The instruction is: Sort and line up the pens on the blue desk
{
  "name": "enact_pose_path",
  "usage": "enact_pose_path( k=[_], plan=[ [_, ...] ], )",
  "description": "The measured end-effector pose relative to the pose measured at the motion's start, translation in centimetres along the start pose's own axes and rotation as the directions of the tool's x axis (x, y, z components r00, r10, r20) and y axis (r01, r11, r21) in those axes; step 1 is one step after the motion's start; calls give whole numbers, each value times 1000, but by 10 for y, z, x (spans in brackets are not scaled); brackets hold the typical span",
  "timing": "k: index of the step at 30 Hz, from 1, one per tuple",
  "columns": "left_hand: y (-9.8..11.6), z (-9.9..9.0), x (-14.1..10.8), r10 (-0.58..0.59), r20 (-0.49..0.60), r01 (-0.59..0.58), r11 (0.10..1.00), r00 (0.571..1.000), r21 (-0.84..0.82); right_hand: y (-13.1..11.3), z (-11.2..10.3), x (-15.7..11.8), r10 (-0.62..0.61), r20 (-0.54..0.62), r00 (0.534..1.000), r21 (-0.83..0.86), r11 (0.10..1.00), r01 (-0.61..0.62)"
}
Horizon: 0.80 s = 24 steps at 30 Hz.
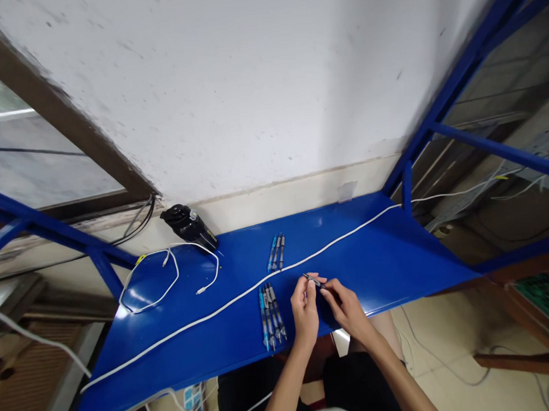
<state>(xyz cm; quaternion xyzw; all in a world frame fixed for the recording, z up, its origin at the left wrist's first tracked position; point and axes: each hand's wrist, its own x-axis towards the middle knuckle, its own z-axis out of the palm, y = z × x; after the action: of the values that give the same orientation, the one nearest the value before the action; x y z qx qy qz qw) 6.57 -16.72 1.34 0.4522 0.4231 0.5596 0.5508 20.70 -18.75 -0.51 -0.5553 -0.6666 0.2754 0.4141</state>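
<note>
Between my two hands is a dark pen point(314, 282) with a grey part, held above the front of the blue table. My left hand point(305, 309) is closed on one end of it. The fingers of my right hand point(344, 305) pinch its other end. Left of my hands, several pens point(272, 317) lie side by side, one with a bright blue part and the others grey and dark. Farther back, beyond a white cable, a smaller group of pens point(276, 252) lies in a row, the leftmost one blue.
A white cable point(243, 299) runs across the blue table point(209, 346). At the back left lies a black bottle point(190, 228), with a looped white charging cable point(177, 273) near it. Blue metal frames point(408, 185) rise at both ends. A white wall point(250, 108) stands behind.
</note>
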Motion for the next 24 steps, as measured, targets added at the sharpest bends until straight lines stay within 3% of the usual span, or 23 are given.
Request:
enact_pose_path(
  k=[13,18,24],
  plan=[
    [0,0,0,2,-6,-2,1000,1000,25,-3,-2,1,-37,24,999,-26,999,37],
    [0,0,1,-3,10,3,1000,1000,26,-2,-2,1,14,-2,1000,24,1000,-14],
    [1,0,0,6,0,-6,1000,1000,27,-4,-3,2,-33,32,999,-20,999,34]
  ],
)
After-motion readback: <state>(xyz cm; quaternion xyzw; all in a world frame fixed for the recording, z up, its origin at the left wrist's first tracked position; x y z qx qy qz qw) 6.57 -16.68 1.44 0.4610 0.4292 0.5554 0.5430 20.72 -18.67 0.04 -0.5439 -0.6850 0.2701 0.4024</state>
